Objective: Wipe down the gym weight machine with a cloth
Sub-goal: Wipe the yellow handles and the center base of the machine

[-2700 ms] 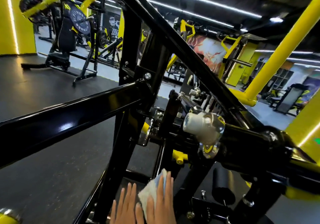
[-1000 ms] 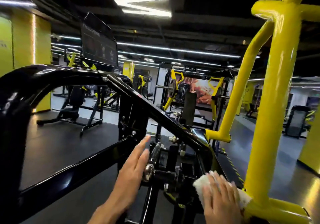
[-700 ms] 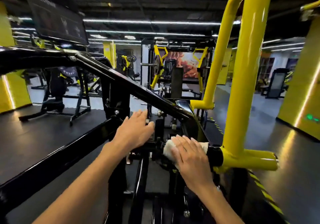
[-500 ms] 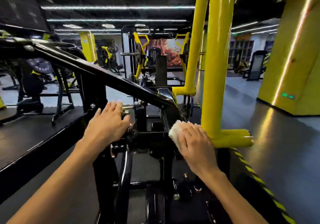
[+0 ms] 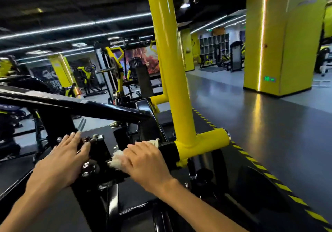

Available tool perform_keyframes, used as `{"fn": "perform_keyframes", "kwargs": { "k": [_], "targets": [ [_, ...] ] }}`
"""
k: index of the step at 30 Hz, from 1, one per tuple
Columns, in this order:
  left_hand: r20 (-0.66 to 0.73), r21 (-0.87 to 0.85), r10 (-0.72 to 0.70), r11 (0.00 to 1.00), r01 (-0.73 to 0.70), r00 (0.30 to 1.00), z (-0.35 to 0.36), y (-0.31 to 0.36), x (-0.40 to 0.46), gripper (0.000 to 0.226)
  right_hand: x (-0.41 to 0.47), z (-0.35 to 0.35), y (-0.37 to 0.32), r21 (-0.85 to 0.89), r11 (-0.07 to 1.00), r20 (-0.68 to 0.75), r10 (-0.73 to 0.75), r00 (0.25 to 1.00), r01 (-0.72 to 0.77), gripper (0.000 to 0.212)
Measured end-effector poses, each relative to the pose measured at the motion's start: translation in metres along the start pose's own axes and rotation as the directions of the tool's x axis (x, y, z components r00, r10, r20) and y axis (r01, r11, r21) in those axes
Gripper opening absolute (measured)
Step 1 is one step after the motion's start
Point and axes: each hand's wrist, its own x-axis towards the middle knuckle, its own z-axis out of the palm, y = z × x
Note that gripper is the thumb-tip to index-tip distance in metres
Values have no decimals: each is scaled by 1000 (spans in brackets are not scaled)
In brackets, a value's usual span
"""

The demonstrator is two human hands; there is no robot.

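The right hand's fingers (image 5: 133, 150) lie nearly straight and close together, pressed flat on the cloth (image 5: 116, 159), which shows as a white fringe past the fingertips and at a corner beyond the knuckles. Under the cloth is the black bar (image 5: 167, 151) of the machine, and just right of that hand (image 5: 145, 161) the bar meets the yellow tube (image 5: 203, 144), from which a yellow post (image 5: 168, 61) rises. The left hand (image 5: 62, 161) rests spread on the black bracket and bolts (image 5: 89, 168) just left of the cloth, fingers loose and gripping nothing (a brace, by the look of it). The step in hand seems to be wiping this bar near the pivot. The next move likely calls for steady downward pressure while sliding the cloth along the bar, keeping the fabric clear of the bolt heads beside the fingertips, then on toward the yellow joint.
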Motion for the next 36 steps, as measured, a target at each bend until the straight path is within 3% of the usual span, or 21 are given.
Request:
{"fn": "perform_keyframes", "kwargs": {
  "k": [6,11,15,19,22,27,29,32,36],
  "targets": [
    [-66,-47,-51,998,48,996,-7,15,-13,59,-40,-16,50,-186,983,-156,-35,987,5,43],
    [-89,-49,-85,996,81,992,-10,22,-17,58,-29,1,22,-81,989,-239,99,966,-121,42],
    [-70,-40,-125,992,123,990,-13,22,-20,60,-5,12,-10,-63,998,-122,-38,992,30,40],
    [-40,-8,-140,990,140,989,-20,16,-19,99,-3,14,5,-82,981,-114,-183,976,175,39],
    [-24,5,-144,990,144,989,-17,11,-16,111,-30,-1,54,-207,945,-169,-289,942,253,41],
    [-61,-81,-173,982,168,983,-18,30,-23,87,-84,-39,145,-408,858,-208,-421,883,313,53],
    [-72,-69,-169,984,164,983,-14,27,-20,75,-100,-50,177,-386,885,-241,-369,897,260,57],
    [-90,-21,-160,987,158,983,-12,24,-17,55,-111,-67,208,-260,964,-314,-145,938,62,50],
    [-75,-8,-204,979,204,976,-15,29,-22,81,-89,-72,204,-2,960,-455,247,856,-278,45]
  ]
}}
